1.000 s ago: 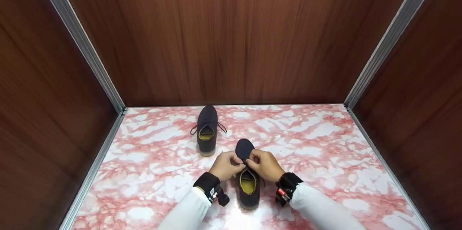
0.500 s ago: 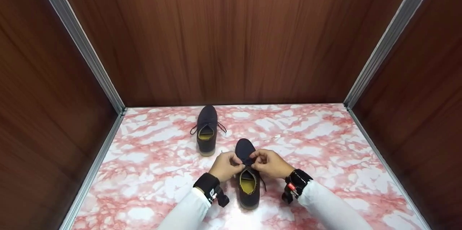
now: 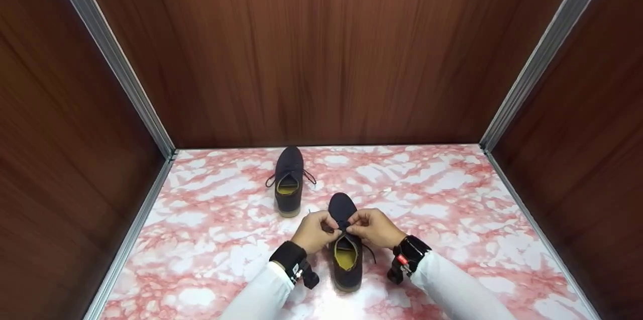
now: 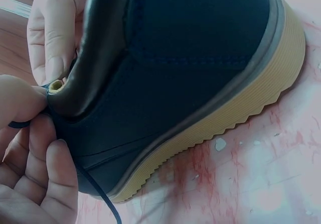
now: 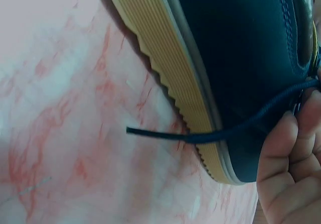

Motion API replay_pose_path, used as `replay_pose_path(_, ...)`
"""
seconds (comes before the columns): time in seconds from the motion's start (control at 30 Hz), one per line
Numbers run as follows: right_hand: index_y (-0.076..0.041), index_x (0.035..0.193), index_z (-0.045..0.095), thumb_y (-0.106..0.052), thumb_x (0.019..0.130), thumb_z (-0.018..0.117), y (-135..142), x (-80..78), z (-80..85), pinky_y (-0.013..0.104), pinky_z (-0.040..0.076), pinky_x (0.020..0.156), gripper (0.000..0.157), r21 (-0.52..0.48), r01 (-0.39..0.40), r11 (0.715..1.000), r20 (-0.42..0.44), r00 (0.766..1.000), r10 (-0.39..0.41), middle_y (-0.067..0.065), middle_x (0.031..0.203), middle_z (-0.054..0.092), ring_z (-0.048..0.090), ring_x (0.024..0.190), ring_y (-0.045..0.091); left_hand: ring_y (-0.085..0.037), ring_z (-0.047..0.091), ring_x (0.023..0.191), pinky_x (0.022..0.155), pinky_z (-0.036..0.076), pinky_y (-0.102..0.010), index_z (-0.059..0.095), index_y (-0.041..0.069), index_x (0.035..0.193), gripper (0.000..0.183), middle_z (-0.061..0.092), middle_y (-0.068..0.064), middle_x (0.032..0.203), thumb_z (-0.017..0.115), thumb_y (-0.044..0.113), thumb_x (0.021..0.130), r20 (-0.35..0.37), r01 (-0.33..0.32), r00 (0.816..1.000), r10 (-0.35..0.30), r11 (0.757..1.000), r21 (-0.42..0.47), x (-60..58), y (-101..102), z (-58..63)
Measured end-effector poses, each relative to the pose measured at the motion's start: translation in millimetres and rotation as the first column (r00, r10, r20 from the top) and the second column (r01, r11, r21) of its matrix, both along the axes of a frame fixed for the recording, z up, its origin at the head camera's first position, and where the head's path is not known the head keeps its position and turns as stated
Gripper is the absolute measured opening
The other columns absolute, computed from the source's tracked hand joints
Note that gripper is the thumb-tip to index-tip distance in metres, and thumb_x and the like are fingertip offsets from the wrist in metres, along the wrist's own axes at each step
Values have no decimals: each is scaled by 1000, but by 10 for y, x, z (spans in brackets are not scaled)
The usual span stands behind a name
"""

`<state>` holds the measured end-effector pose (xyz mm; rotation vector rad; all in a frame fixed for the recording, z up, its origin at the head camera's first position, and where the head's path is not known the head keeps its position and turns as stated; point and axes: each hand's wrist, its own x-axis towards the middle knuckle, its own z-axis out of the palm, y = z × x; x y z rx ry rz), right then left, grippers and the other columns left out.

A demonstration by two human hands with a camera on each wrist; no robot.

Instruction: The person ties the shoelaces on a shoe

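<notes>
A dark navy lace-up shoe [image 3: 347,279] with a yellow lining stands toe-forward on the pink-and-white marbled surface. From its left side, my left hand [image 3: 312,232] pinches the shoelace over the tongue; in the left wrist view a dark bit of lace [image 4: 20,125] shows between its fingers. My right hand [image 3: 378,228] pinches the lace from the other side, its fingertips close to the left ones. A loose lace end [image 5: 241,122] runs out from the right fingers across the shoe's side and ridged tan sole [image 5: 150,38]. The knot area is mostly hidden by fingers.
A matching shoe [image 3: 289,204] stands farther back on the left, its laces in a bow with loops out to both sides. Brown wood-grain panels [image 3: 321,59] with grey metal edge strips [image 3: 120,74] enclose the marbled surface [image 3: 427,184] at the back and both sides.
My right hand has shifted outward to the right, then slightly back toward the left hand. The loose lace end on the right now sticks out farther. My left hand has stayed in place.
</notes>
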<state>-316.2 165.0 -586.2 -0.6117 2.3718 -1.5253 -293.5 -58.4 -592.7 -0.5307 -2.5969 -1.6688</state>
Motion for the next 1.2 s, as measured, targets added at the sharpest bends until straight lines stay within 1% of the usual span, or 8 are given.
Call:
replay_pose_path(0.2, 0, 94, 70, -14, 94, 78, -11, -1, -4, 16, 45, 51, 16, 25, 21, 999, -34, 999, -20, 2, 76, 67, 55, 60, 1, 1, 61, 72, 71, 53, -16, 69, 3, 86, 16, 75, -9, 86, 84, 7, 83, 20, 19, 1000, -19, 1000, 23, 19, -45, 24)
replay_pose_path(0.4, -3, 91, 70, -17, 94, 78, -16, 1, 1, 16, 46, 52, 16, 54, 32, 998, -36, 999, -30, -5, 75, 65, 56, 62, 2, -4, 61, 70, 63, 50, -16, 69, 2, 92, 24, 69, 0, 80, 88, 11, 80, 88, 81, 992, -86, 995, 55, 22, -179, 71)
replay_pose_path(0.53, -4, 91, 71, -18, 94, 78, -17, 7, 7, 17, 47, 52, 16, 57, 48, 997, -21, 999, -46, -5, 76, 65, 56, 63, 2, -9, 62, 74, 66, 50, -18, 67, -2, 98, 25, 67, 0, 84, 83, 14, 87, 147, 107, 981, -129, 984, 146, -10, -269, 107)
replay_pose_path(0.63, -5, 91, 70, -19, 94, 79, -17, 17, 10, 17, 47, 52, 17, 58, 63, 996, -7, 998, -62, -5, 76, 65, 57, 63, 3, -10, 64, 74, 68, 53, -20, 65, -9, 101, 27, 68, -3, 85, 68, 18, 101, 225, 55, 967, -121, 959, 278, -60, -279, 122)
replay_pose_path(0.73, -5, 91, 70, -19, 93, 79, -22, 25, 13, 17, 47, 52, 17, 63, 74, 995, -6, 997, -74, -5, 76, 65, 57, 64, 4, -9, 62, 69, 64, 53, -21, 63, -12, 101, 35, 69, -7, 84, 56, 22, 108, 267, -26, 961, -66, 945, 326, -108, -241, 130)
replay_pose_path(0.87, -5, 90, 70, -19, 93, 79, -33, 16, 2, 17, 47, 52, 17, 63, 72, 995, -13, 997, -71, -5, 76, 65, 57, 64, 5, -8, 60, 61, 55, 49, -20, 63, -8, 98, 29, 74, -21, 86, 60, 20, 106, 237, -56, 971, -2, 969, 239, -119, -163, 146)
replay_pose_path(0.97, -4, 90, 70, -18, 94, 79, -38, 4, -7, 17, 46, 51, 17, 56, 59, 997, -24, 998, -58, -5, 75, 64, 55, 63, 5, -9, 61, 59, 53, 47, -19, 65, -6, 97, 22, 76, -27, 87, 68, 16, 101, 206, -35, 978, -5, 982, 188, -105, -114, 153)
replay_pose_path(1.2, -4, 91, 70, -18, 94, 78, -32, 2, -21, 17, 45, 50, 17, 48, 54, 997, -27, 998, -52, -6, 75, 63, 54, 61, 4, -11, 63, 58, 53, 49, -21, 67, -1, 94, 18, 76, -12, 76, 78, 13, 92, 232, -4, 972, -28, 991, 134, -76, -44, 108)
